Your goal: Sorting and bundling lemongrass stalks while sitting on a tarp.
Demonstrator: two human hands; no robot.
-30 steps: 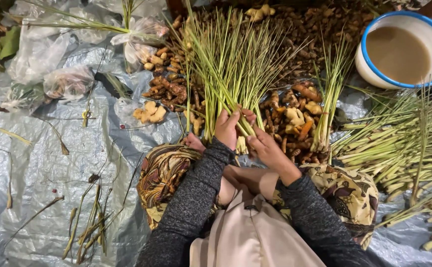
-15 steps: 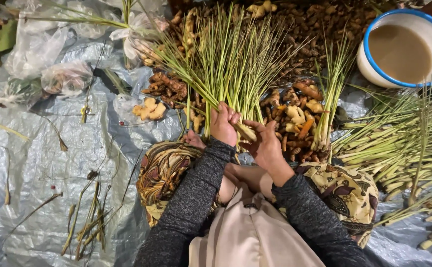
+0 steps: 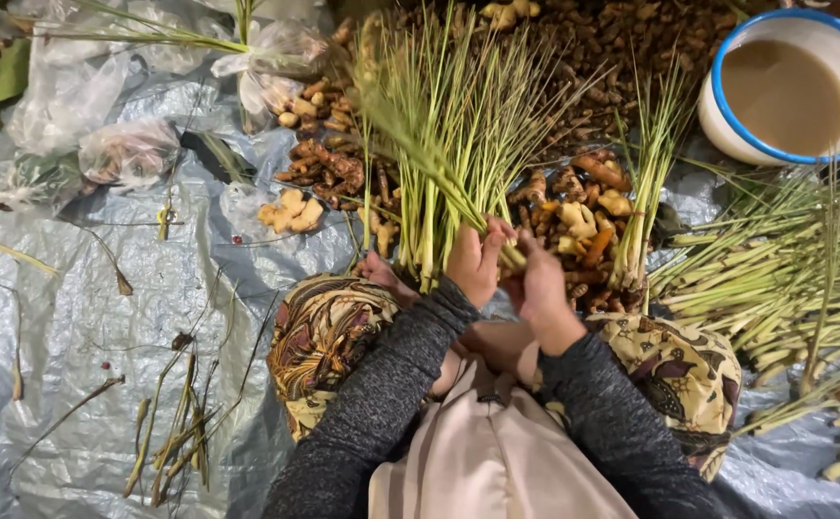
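Note:
A bundle of green lemongrass stalks (image 3: pixel 439 144) fans out away from me over the ground sheet. My left hand (image 3: pixel 473 261) grips the pale base of the bundle from the left. My right hand (image 3: pixel 540 284) closes on the same stalk ends from the right, the two hands touching. Both arms wear dark grey knit sleeves. My knees, in brown patterned cloth (image 3: pixel 328 336), frame the hands.
Ginger and turmeric roots (image 3: pixel 583 207) lie piled behind the bundle. A smaller upright lemongrass bunch (image 3: pixel 646 183) stands right of it, with loose stalks (image 3: pixel 785 288) farther right. A white, blue-rimmed basin (image 3: pixel 787 86) of cloudy liquid sits top right. Trimmed leaves (image 3: pixel 175 432) litter the grey tarp (image 3: pixel 74 317).
The lemongrass bundle has tilted and swung to the left in my hands. Both hands have shifted slightly right and closed tighter on its base.

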